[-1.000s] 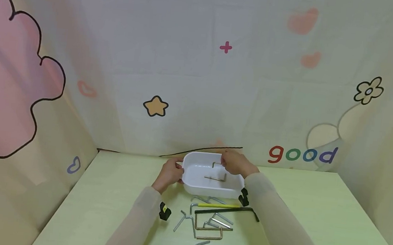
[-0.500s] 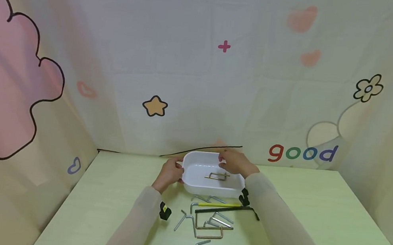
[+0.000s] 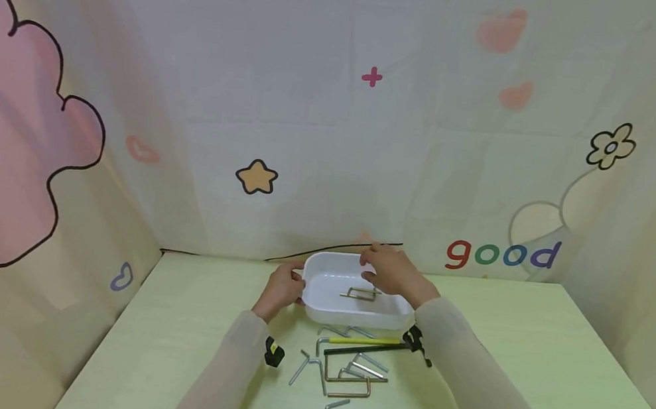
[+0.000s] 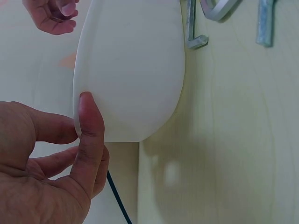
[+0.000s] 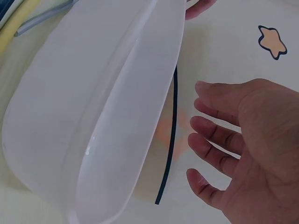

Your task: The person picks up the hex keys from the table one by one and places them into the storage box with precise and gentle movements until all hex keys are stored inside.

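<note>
My left hand (image 3: 283, 288) pinches the rim at the left end of a white plastic tub (image 3: 354, 318), thumb and fingers on either side of the edge, seen close in the left wrist view. Inside the tub lie two brass-coloured L-shaped hex keys (image 3: 357, 297), one partly across the other. Over the tub's back right corner hovers my right hand (image 3: 393, 272). In the right wrist view its fingers (image 5: 215, 133) are loosely bent, apart from the tub wall (image 5: 126, 121), with nothing between them.
In front of the tub lie a yellow-sleeved hex key (image 3: 364, 341), a long black one (image 3: 363, 349), a copper-coloured one (image 3: 346, 396) and several silver ones (image 3: 300, 369). A printed curtain (image 3: 312, 129) hangs directly behind the pale table (image 3: 201, 324).
My right hand has let go of a brass-coloured hex key, which dropped into the tub beside the other. That hand then rose slightly. My left hand stayed on the rim.
</note>
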Tool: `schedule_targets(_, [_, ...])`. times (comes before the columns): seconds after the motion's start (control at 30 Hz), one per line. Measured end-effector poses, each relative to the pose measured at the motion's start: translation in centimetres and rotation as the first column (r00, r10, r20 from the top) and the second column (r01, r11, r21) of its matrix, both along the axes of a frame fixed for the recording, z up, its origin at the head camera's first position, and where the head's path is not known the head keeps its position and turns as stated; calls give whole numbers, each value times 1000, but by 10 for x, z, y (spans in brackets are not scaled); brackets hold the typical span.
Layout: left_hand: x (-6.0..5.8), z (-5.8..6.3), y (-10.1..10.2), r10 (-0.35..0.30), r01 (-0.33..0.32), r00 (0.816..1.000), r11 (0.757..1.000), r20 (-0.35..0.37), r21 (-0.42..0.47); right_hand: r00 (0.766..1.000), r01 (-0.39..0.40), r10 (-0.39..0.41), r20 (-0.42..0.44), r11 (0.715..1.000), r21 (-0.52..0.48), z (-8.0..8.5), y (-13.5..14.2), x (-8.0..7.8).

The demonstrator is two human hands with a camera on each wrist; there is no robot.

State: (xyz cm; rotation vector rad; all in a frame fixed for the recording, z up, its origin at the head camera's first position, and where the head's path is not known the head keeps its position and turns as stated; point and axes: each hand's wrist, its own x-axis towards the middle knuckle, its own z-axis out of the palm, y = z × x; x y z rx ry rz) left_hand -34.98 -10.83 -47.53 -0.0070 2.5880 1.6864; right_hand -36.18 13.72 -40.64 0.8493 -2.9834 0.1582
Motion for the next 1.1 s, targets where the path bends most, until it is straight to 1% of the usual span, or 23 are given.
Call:
schedule_targets(0.23, [1,-1,-1,1,-1,1000,1000,-5,5,998,-1,1,-66,1000,-2,4,-2,20])
schedule_targets(0.37, [1,-1,-1,9,-9,1000,1000,2,9,995,-8,6,-104,1000,-21,5,-2,33])
schedule_targets(0.5, [1,-1,-1,9,-9,1000,1000,5,13,987,-40,34,-156,999,-34,4,-2,44])
schedule_targets(0.6, [2,0,0,6,-6,1000,1000,6,17,983,-57,50,-176,998,-31,2,-2,53])
schedule_targets(0.73, [2,-1,1,7,-7,1000,1000,10,17,979,-67,59,-193,997,-32,1,-1,62])
schedule_targets(0.93, [1,-1,1,10,-11,1000,1000,16,26,966,-86,72,-247,995,-47,0,2,74])
schedule_targets(1.1, [0,-1,0,6,-7,1000,1000,19,30,956,-89,77,-284,996,-31,-4,6,86])
